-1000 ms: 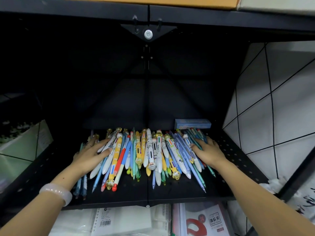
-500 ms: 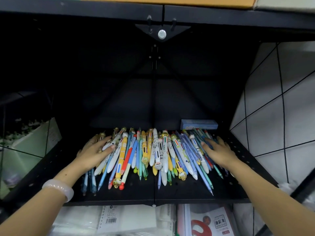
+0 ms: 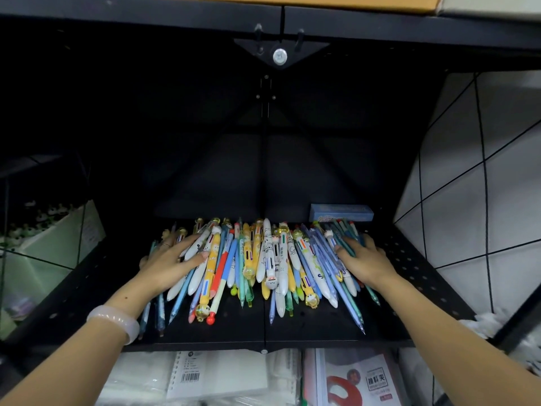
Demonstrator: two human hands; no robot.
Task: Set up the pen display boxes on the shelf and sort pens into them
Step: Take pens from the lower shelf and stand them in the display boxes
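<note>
A heap of several colourful pens (image 3: 263, 265) lies across the black perforated shelf (image 3: 415, 276), tips toward me. My left hand (image 3: 168, 263) lies flat on the heap's left side, fingers stretched over white and yellow pens. My right hand (image 3: 366, 260) presses on the heap's right side, fingers spread over blue pens. A small blue box (image 3: 341, 213) lies flat at the back right, just behind the pens. No upright display box is in view.
The shelf above (image 3: 281, 16) hangs low overhead. White notebooks (image 3: 205, 376) and a red-printed packet (image 3: 360, 382) fill the level below. A pale green box (image 3: 55, 238) stands behind glass at left. A tiled wall (image 3: 483, 186) is at right.
Both hands have stayed pressed on the pile's two ends and the pens look bunched slightly closer together. The view has shifted a little.
</note>
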